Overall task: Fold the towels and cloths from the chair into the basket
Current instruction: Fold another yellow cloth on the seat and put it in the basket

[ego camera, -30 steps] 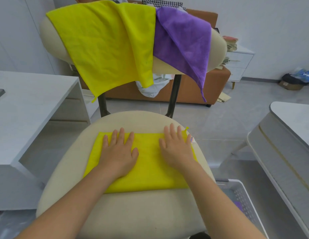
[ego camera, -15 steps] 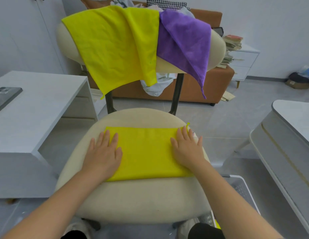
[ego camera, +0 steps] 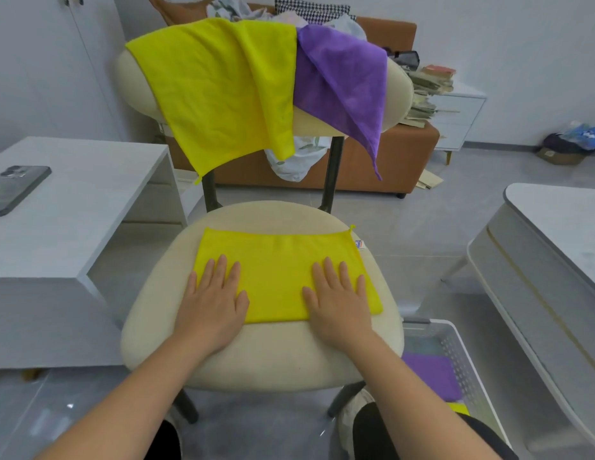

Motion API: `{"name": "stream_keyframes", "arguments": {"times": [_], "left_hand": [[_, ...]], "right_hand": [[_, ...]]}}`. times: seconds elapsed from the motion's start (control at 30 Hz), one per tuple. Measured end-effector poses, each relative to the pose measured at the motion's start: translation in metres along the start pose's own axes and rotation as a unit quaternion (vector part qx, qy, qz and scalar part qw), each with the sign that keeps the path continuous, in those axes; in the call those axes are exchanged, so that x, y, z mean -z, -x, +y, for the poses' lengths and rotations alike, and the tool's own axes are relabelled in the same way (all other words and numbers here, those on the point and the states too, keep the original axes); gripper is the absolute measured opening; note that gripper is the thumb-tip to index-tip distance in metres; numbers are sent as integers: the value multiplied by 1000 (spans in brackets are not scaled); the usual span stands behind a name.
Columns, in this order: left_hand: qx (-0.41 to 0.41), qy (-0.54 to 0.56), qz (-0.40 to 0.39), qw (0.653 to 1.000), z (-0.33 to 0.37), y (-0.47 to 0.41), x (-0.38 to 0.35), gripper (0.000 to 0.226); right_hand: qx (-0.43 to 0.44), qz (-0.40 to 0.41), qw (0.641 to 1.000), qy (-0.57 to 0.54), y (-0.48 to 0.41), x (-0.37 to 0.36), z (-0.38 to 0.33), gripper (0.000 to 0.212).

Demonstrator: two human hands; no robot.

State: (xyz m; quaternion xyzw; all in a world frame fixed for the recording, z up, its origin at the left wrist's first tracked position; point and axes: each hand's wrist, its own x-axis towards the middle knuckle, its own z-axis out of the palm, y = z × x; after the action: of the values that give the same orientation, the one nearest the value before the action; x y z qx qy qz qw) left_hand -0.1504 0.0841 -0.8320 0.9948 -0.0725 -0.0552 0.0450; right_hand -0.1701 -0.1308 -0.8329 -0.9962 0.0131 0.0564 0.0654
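Observation:
A folded yellow cloth point(ego camera: 279, 270) lies flat on the cream seat of the chair point(ego camera: 266, 353). My left hand point(ego camera: 213, 303) rests palm down on the cloth's near left corner, fingers spread. My right hand point(ego camera: 339, 300) presses flat on its near right part. Over the chair's backrest hang a large yellow towel point(ego camera: 219, 88) and a purple towel point(ego camera: 342, 84). A white perforated basket point(ego camera: 455, 353) stands on the floor at the lower right, with a folded purple cloth point(ego camera: 429, 376) and a bit of yellow cloth inside.
A white desk point(ego camera: 73, 207) with a phone point(ego camera: 14, 187) on it stands at the left. A white table point(ego camera: 551, 247) is at the right. Behind the chair is a brown sofa point(ego camera: 402, 161) with clothes piled on it, and a white drawer unit point(ego camera: 459, 117) with books.
My hands slid apart from the cloth's middle to its sides, then back to its near edge. The view pulled back, showing more of the basket.

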Motion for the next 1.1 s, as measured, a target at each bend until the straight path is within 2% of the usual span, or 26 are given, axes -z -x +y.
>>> {"name": "stream_keyframes", "arguments": {"times": [0.03,0.1,0.17,0.3,0.4,0.47,0.57,0.6,0.67,0.73,0.77,0.8,0.9,0.97,1.03,1.1], "left_hand": [[1,1,0,1000,-1,0,0,69],[0,6,3,1000,0,0,0,62],[-1,11,9,1000,1,0,-1,61],[27,12,11,999,5,1,-1,62],[90,26,22,995,15,4,-2,64],[124,42,11,991,23,9,-1,67],[136,33,-20,990,27,14,5,71],[129,10,-11,992,23,14,10,70],[108,-42,57,992,13,11,23,61],[76,-28,126,989,-1,1,32,50],[56,-5,133,990,-9,-6,33,45],[42,11,113,993,-17,-13,30,46],[36,23,-23,999,-35,-23,19,64],[41,4,-59,997,-39,-21,17,66],[40,-25,-8,999,-38,-18,24,61],[49,19,87,995,-38,-16,33,51]], "right_hand": [[-14,0,1000,0,3,2,7,84],[-37,-6,999,-8,6,6,18,70],[-68,-16,997,-24,8,9,29,60],[-146,-18,989,-26,11,23,41,55],[-109,53,992,-24,13,38,31,49],[-73,95,991,-60,15,45,19,39],[-57,39,991,-115,17,45,5,29],[-54,18,990,-125,16,43,3,28],[-60,7,988,-139,13,43,6,31],[-70,22,989,-128,8,43,10,34],[-73,28,990,-116,6,43,12,36],[-76,29,991,-104,5,44,13,36],[-86,26,993,-79,2,43,16,34],[-89,30,992,-81,-3,42,19,26],[-91,28,991,-94,-9,41,25,21],[-94,18,990,-102,-16,40,32,38]]}}
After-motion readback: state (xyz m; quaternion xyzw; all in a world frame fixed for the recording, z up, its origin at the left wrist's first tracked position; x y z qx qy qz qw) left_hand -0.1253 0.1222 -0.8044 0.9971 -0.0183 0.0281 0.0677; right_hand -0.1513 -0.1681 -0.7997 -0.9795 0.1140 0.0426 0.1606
